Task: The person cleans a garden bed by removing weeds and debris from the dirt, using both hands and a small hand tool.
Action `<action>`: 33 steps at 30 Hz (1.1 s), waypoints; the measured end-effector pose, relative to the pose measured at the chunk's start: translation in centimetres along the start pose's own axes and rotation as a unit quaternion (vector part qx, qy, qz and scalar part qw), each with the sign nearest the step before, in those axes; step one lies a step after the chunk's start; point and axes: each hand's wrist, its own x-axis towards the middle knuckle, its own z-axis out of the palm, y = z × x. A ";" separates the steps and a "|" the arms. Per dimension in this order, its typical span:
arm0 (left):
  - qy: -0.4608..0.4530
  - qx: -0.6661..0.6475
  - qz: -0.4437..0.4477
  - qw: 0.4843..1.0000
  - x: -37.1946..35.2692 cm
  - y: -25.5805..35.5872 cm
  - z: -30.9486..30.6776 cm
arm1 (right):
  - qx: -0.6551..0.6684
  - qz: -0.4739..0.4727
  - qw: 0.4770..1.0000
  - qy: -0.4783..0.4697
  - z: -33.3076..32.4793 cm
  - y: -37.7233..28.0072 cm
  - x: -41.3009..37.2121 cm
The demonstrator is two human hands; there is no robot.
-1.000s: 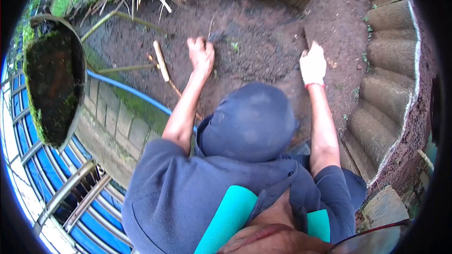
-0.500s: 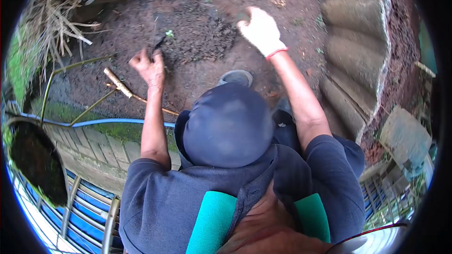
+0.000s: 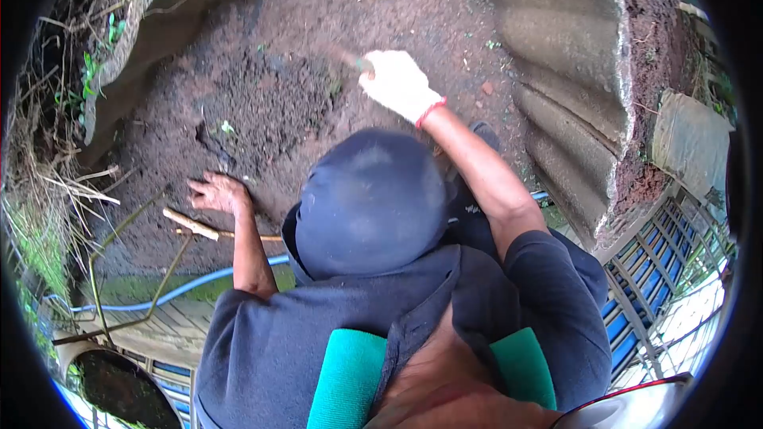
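My right hand (image 3: pixel 397 86), in a white glove with a red cuff, is closed around a hand tool (image 3: pixel 365 65). Only a greenish bit of the tool and a brownish blur beyond it show; its kind I cannot tell. Bare and with fingers spread, my left hand (image 3: pixel 218 193) is low over the soil on the left. Just beyond its fingertips lies a dark, thin strip (image 3: pixel 211 143). A patch of loosened dark soil (image 3: pixel 278 103) spreads between the two hands, with a small green leaf (image 3: pixel 227 127) on it.
Corrugated grey sheets stand on the right (image 3: pixel 568 56) and at upper left (image 3: pixel 147 56). Near my left forearm are a cut stick (image 3: pixel 191 224) and a blue hose (image 3: pixel 187 286). Dry stalks (image 3: pixel 48 191) lie at the left edge. A dark cap (image 3: pixel 373 199) blocks the ground close by.
My left hand has opened from a curled grip and moved away from the dark strip, which lies on the soil. My right hand has shifted left, toward the loosened soil. The view has turned.
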 end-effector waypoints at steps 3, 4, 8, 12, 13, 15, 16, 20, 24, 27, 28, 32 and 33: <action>-0.013 0.047 0.023 0.999 0.0 0.8 -0.9 | -0.074 0.083 0.982 0.155 -3.0 1.1 0.1; -0.001 0.047 0.046 0.998 -0.1 0.4 -0.8 | -0.100 0.133 0.961 0.220 -4.4 3.3 0.7; 0.025 0.042 0.061 0.997 -0.2 0.0 0.4 | -0.186 0.217 0.923 0.258 -7.2 10.8 2.8; 0.028 0.067 0.058 0.996 -0.2 -1.1 0.1 | -0.001 0.122 0.992 -0.038 -11.3 7.5 1.8; 0.031 0.072 0.067 0.995 -0.1 -0.3 0.0 | -0.161 0.035 0.982 0.095 -9.8 7.1 0.9; 0.023 0.042 0.071 0.996 -0.5 -0.3 -0.6 | -0.208 0.154 0.944 0.204 -9.1 7.7 0.7; 0.030 0.043 0.081 0.995 -0.3 -0.4 -0.2 | -0.246 0.189 0.922 0.233 -9.0 9.1 0.8; 0.003 0.022 0.026 0.999 -0.7 -0.7 -0.2 | -0.158 0.129 0.956 0.212 -7.2 10.5 3.1; 0.013 0.030 0.045 0.998 -0.3 0.0 -0.4 | -0.148 0.101 0.949 0.259 -8.5 5.9 6.3; -0.007 0.059 0.008 0.998 0.0 0.5 -0.6 | -0.113 0.182 0.937 0.278 -10.8 8.1 10.5; -0.014 0.054 0.003 0.998 -0.2 1.1 -1.0 | -0.124 0.150 0.944 0.268 -10.7 8.0 11.6; -0.021 0.050 -0.014 0.998 0.0 1.3 -1.1 | -0.169 0.027 0.964 0.205 -10.1 6.8 12.7; -0.026 0.056 -0.017 0.998 0.1 1.4 -1.1 | -0.186 0.006 0.956 0.227 -10.4 5.6 11.7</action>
